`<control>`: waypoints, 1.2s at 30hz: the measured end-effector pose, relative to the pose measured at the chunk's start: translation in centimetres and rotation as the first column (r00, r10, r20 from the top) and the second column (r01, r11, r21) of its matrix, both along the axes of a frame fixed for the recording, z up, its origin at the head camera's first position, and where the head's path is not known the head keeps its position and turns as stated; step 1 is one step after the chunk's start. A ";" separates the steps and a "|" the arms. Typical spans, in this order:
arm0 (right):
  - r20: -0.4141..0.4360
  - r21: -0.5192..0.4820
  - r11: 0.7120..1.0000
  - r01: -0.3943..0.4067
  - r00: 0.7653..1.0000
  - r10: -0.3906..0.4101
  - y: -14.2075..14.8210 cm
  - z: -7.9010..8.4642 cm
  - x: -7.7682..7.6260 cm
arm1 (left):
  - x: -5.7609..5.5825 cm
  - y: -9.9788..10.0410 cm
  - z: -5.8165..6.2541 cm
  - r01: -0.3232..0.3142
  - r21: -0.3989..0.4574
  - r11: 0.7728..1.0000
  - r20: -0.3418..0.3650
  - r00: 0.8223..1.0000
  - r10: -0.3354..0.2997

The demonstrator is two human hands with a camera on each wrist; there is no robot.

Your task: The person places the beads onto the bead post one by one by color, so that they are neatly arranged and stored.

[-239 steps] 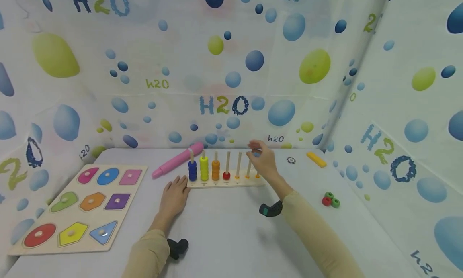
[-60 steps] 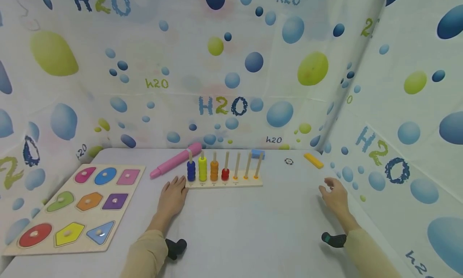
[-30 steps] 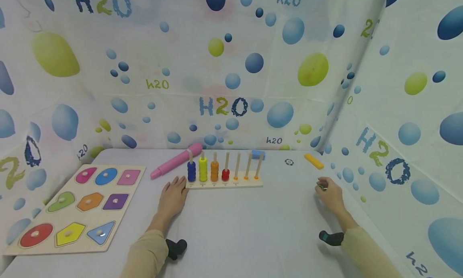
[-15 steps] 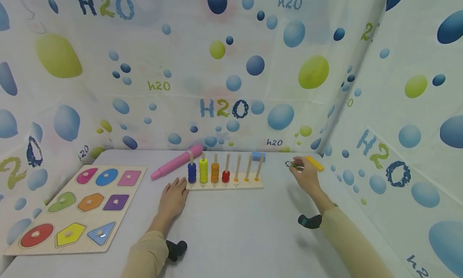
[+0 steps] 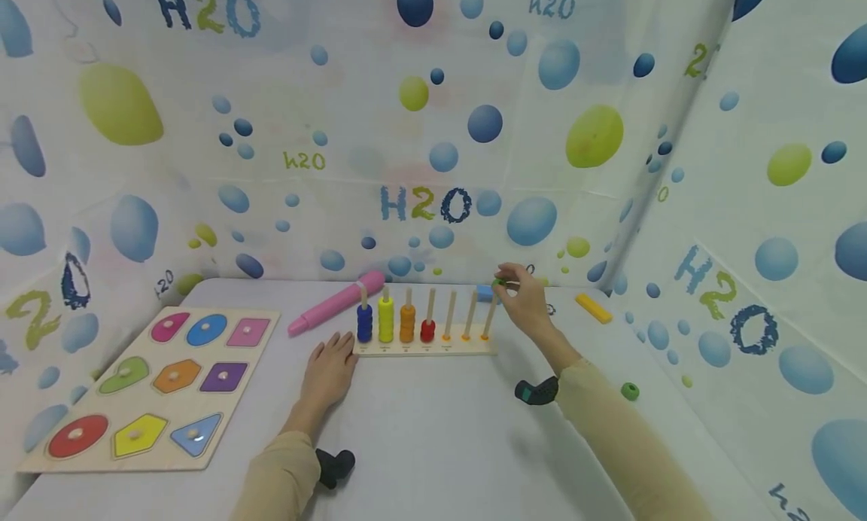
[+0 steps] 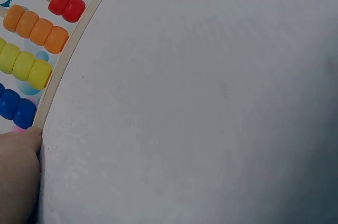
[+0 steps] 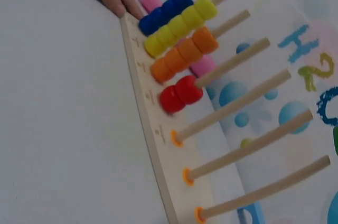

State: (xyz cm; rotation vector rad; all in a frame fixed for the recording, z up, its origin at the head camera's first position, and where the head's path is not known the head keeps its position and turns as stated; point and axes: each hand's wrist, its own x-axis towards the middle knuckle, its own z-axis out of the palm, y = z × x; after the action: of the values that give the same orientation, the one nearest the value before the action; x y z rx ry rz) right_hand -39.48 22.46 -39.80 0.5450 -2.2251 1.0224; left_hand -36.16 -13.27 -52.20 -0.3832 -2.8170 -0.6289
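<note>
The wooden bead-stacking board (image 5: pixel 425 349) has a row of upright pegs. Its left pegs carry blue beads (image 5: pixel 364 323), yellow beads (image 5: pixel 385 320), orange beads (image 5: pixel 407 323) and two red beads (image 7: pixel 181 94); the three right pegs are bare. My right hand (image 5: pixel 527 304) pinches a green bead (image 5: pixel 499 281) at the top of the rightmost peg (image 5: pixel 491 315). Whether the peg is inside the bead's hole, I cannot tell. My left hand (image 5: pixel 328 370) lies with extended fingers against the board's left end. Another green bead (image 5: pixel 630 391) sits on the table at the right.
A wooden shape puzzle (image 5: pixel 223 400) with knobbed pieces lies at the left. Behind the board are a pink rolling-pin-shaped toy (image 5: pixel 335 305) and a blue block (image 5: pixel 484 293). A yellow block (image 5: pixel 593 308) is near the back right, and a patterned curtain (image 5: pixel 352 114) closes off the back.
Eight seconds ago one red and two green beads lay at the right; now one green is there. The red peg gained a bead. My right hand picked up a green bead and carried it left.
</note>
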 end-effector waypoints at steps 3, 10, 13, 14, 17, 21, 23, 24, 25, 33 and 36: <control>0.008 -0.005 1.000 -0.030 1.000 0.030 -1.7 0.1 -0.3 | 0.0 0.1 0.0 0.001 -0.001 1.000 0.005 1.000 -0.001; 0.060 0.039 0.994 -0.102 0.993 0.100 -5.1 0.0 -0.6 | 0.2 0.2 0.1 0.004 -0.005 1.000 -0.019 1.000 -0.004; 0.071 0.084 0.991 -0.100 0.993 0.094 -5.9 -0.2 -0.8 | 0.3 0.1 0.1 0.003 -0.015 1.000 -0.029 1.000 -0.003; 0.074 0.095 0.991 -0.094 0.993 0.087 -6.1 -0.2 -0.9 | 0.3 0.1 0.1 0.004 -0.017 1.000 -0.029 1.000 -0.005; 0.064 0.111 0.990 -0.092 0.994 0.085 -6.4 -0.4 -1.1 | 0.2 0.1 0.1 0.006 -0.021 1.000 -0.023 1.000 -0.006; 0.051 0.118 0.990 -0.081 0.996 0.076 -6.5 -0.7 -1.3 | 0.2 0.0 0.1 0.006 -0.015 1.000 -0.018 1.000 -0.006; 0.054 0.122 0.991 -0.061 0.997 0.054 -6.3 -0.7 -1.4 | 0.2 0.1 0.2 0.005 -0.009 1.000 -0.020 1.000 -0.006; 0.056 0.123 0.991 -0.051 0.997 0.045 -6.3 -0.7 -1.4 | 0.2 0.1 0.2 0.005 -0.007 1.000 -0.022 1.000 -0.006; 0.057 0.124 0.991 -0.043 0.998 0.036 -6.2 -0.7 -1.4 | 0.2 0.1 0.3 0.005 -0.004 1.000 -0.023 1.000 -0.005; 0.052 0.103 0.994 -0.037 0.998 0.032 -4.8 -0.6 -1.1 | 0.1 0.2 0.1 0.002 0.005 1.000 -0.020 1.000 -0.002; 0.037 0.101 0.995 -0.024 0.999 0.020 -3.6 -0.6 -1.0 | 0.1 0.2 -0.1 0.002 0.004 1.000 -0.013 1.000 -0.002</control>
State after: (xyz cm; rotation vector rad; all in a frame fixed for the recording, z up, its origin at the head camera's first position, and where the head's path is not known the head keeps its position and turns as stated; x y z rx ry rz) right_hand -40.46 18.82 -40.44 0.6013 -2.3179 0.9407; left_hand -36.06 -13.06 -52.25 -0.3882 -2.8028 -0.6292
